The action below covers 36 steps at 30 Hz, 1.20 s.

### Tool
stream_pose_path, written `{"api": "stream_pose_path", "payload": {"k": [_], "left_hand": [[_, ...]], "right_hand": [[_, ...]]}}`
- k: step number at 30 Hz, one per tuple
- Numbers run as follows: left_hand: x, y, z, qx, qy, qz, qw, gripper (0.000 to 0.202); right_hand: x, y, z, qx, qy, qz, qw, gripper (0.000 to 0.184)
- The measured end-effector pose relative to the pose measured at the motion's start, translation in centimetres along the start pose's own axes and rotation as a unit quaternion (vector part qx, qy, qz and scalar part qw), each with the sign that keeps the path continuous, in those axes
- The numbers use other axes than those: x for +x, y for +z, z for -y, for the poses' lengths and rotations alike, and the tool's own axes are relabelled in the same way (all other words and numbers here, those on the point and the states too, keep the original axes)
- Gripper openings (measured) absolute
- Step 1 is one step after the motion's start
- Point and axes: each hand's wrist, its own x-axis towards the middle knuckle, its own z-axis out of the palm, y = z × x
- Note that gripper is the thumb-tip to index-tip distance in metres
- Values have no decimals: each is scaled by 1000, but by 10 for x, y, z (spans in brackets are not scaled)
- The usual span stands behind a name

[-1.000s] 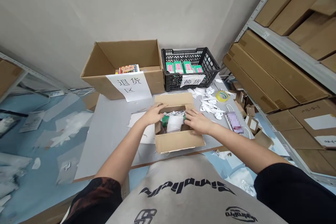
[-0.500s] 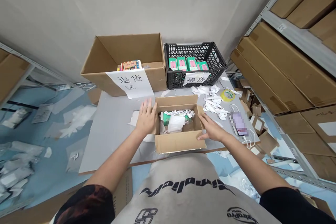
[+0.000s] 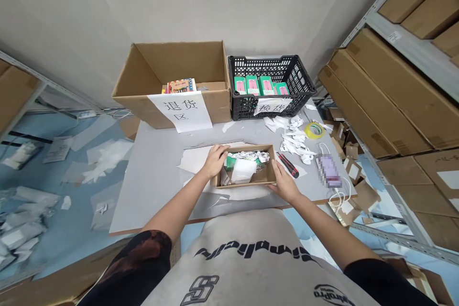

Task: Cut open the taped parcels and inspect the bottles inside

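A small open cardboard box (image 3: pixel 267 178) sits on the grey table (image 3: pixel 158 177) in front of me. Inside it lie a green packet (image 3: pixel 234 159), a white pouch (image 3: pixel 243 170) and crumpled paper. My left hand (image 3: pixel 215 160) grips the box's left wall, fingers curled over its rim. My right hand (image 3: pixel 283 182) holds the box's right front corner, thumb at the rim. The flaps are folded down out of sight.
A big cardboard box (image 3: pixel 150 86) with a paper sign and a black crate (image 3: pixel 304 88) of green packets stand at the back. A red-black utility knife (image 3: pixel 287 164), paper scraps (image 3: pixel 294 138), tape roll (image 3: pixel 314 129) and phone (image 3: pixel 328 170) lie right. Shelves of cartons stand right.
Both hands left the box's inside, pushed the flaps outward and down, and now grip the box's two sides. The utility knife has come into view beside the box.
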Motion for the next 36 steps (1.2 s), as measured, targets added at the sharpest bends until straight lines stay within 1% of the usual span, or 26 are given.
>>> {"api": "stream_pose_path", "payload": {"k": [2, 3, 5, 6, 7, 9, 11, 12, 13, 14, 15, 16, 17, 18, 20, 22, 23, 24, 25, 28, 30, 31, 33, 34, 36], "left_hand": [[-2, 2, 2, -43, -9, -20, 999, 33], [-3, 3, 4, -65, -14, -29, 997, 32], [-5, 5, 7, -109, -28, -50, 992, 32], [-5, 6, 10, -129, -37, -61, 989, 31], [-5, 7, 12, -147, -45, -71, 986, 31], [-6, 10, 15, -172, -56, -85, 980, 30], [-6, 12, 18, -179, -62, -87, 978, 30], [-6, 12, 18, -178, -64, -86, 978, 30], [-6, 12, 18, -174, -64, -84, 979, 31], [-6, 12, 18, -169, -63, -83, 980, 32], [-5, 11, 17, -162, -61, -82, 981, 32], [-5, 10, 16, -155, -60, -81, 983, 32], [-5, 10, 15, -148, -59, -79, 984, 33], [-5, 9, 14, -142, -59, -77, 985, 33], [-4, 7, 12, -129, -61, -76, 987, 32], [-5, 6, 11, -120, -59, -76, 988, 31], [-5, 6, 10, -117, -58, -76, 989, 31], [-6, 5, 9, -115, -56, -77, 989, 31], [-6, 5, 9, -114, -54, -77, 989, 31], [-6, 5, 8, -118, -49, -73, 989, 31], [-6, 5, 8, -121, -45, -70, 989, 31], [-5, 5, 8, -123, -45, -71, 989, 31], [-5, 5, 8, -126, -48, -73, 988, 32], [-5, 4, 7, -127, -51, -74, 988, 32], [-5, 4, 7, -129, -53, -78, 987, 32]], "right_hand": [[-2, -5, -2, -6, -5, 23, 1000, 113], [-4, -10, -3, -12, -9, 47, 999, 116], [-6, -26, -3, -42, -14, 98, 994, 119], [-6, -36, -1, -68, -15, 109, 992, 116], [-5, -47, 3, -99, -15, 105, 989, 109], [3, -65, 16, -157, -18, 57, 986, 90], [20, -74, 35, -181, -29, 10, 983, 72], [31, -74, 46, -177, -42, 9, 983, 65], [44, -71, 56, -164, -62, 25, 984, 60], [57, -65, 66, -144, -95, 65, 983, 58], [70, -57, 74, -121, -126, 112, 978, 60], [82, -49, 80, -107, -138, 149, 973, 65], [92, -41, 85, -102, -132, 177, 970, 69], [100, -35, 87, -98, -129, 208, 965, 68], [106, -27, 88, -85, -129, 271, 950, 58], [105, -27, 87, -61, -146, 337, 928, 53], [104, -29, 86, -61, -151, 356, 920, 52], [103, -31, 86, -74, -149, 361, 918, 50], [103, -32, 88, -98, -141, 351, 920, 48], [110, -29, 100, -168, -115, 287, 936, 37], [119, -21, 112, -179, -142, 245, 942, 39], [124, -16, 118, -183, -166, 223, 943, 45], [131, -4, 128, -194, -202, 185, 942, 65], [134, 2, 132, -198, -203, 180, 942, 76], [138, 12, 137, -202, -168, 186, 947, 90]]}}
